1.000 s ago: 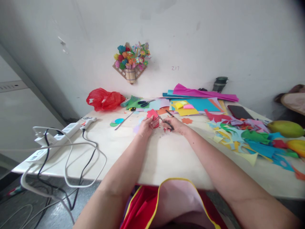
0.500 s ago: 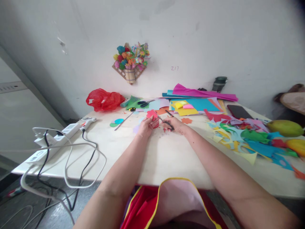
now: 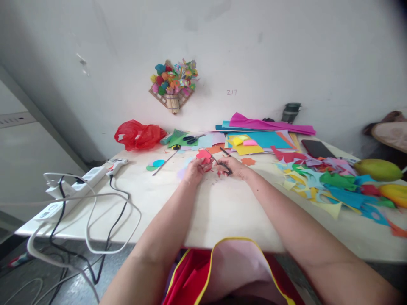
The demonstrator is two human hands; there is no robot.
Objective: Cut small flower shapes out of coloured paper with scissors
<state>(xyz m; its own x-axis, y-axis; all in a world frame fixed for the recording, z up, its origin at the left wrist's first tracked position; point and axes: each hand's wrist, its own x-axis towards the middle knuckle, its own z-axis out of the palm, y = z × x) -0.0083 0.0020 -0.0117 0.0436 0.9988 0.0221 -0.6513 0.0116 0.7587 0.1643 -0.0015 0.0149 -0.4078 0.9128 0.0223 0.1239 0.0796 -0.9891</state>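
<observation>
Between the fingers of my left hand (image 3: 194, 170) is a red paper flower (image 3: 203, 155) with rounded petals. My right hand (image 3: 235, 168) grips a pair of scissors (image 3: 225, 167) with dark handles; their blades point up and left, close beside the red flower. Whether the blades touch the paper I cannot tell. Tiny red snippets lie on the table under my hands. An orange paper flower (image 3: 248, 162) rests just right of my right hand.
Paper scraps (image 3: 318, 182) cover the right side, near a phone (image 3: 316, 149) and a green mango (image 3: 377, 170). Coloured sheets (image 3: 273, 142), a second pair of scissors (image 3: 192, 139) and a red plastic bag (image 3: 140, 134) line the back. A power strip (image 3: 71, 195) with loose cables occupies the left.
My hands stay almost in place; the red flower sits slightly lower and tilts a little differently in my left fingers. The camera view has shifted slightly.
</observation>
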